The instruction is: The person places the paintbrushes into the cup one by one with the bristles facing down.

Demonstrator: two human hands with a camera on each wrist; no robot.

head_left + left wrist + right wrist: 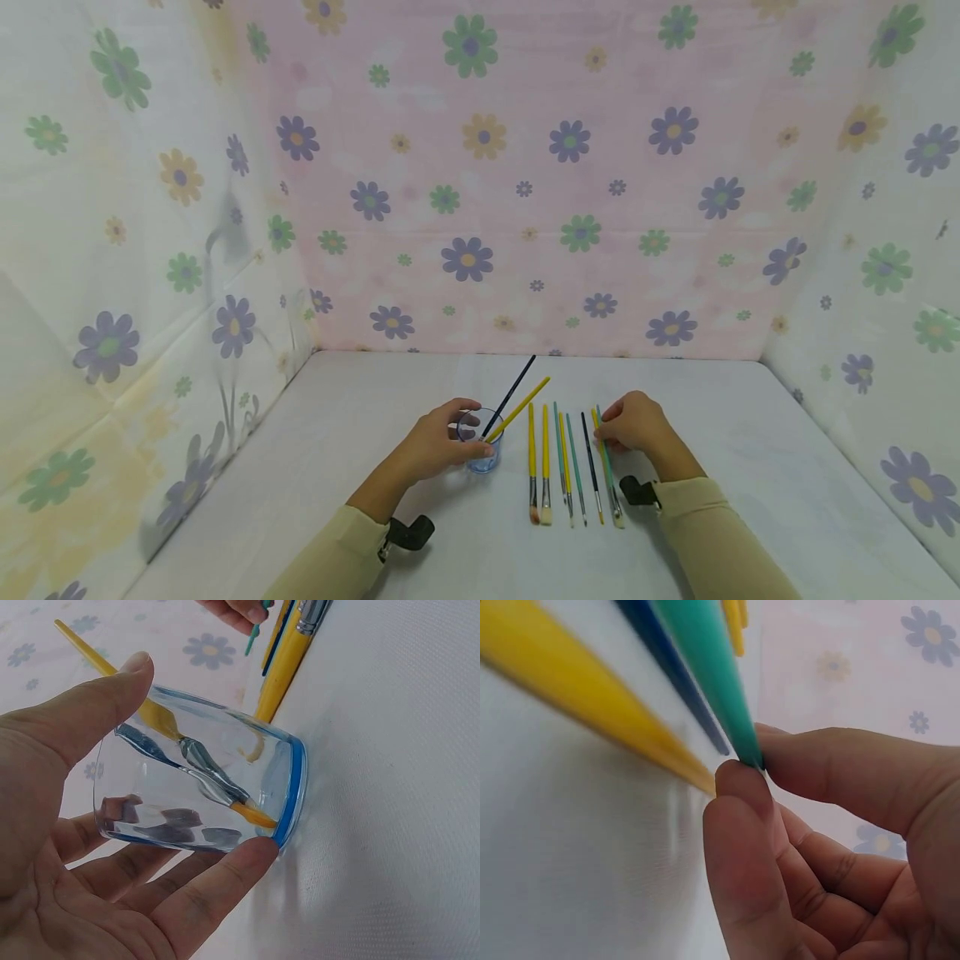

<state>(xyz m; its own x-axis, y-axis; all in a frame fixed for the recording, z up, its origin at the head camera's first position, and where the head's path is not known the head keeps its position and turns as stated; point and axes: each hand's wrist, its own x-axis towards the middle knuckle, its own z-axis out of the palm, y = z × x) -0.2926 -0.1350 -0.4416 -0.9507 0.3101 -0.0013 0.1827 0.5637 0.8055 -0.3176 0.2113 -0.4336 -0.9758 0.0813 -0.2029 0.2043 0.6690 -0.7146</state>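
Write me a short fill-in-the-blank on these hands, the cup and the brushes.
1. The left hand grips a clear ____.
2. The cup holds ____ brushes, one dark and one yellow.
3. The right hand pinches the tip of a ____ brush handle.
4. The other brushes lie in a row on the ____.

Missing words: cup; two; green; table

Left hand (67, 847) grips glass (202, 776) holding brushes (214, 776).

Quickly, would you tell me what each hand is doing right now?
Left hand: grips the glass.
Right hand: pinches the teal brush tip.
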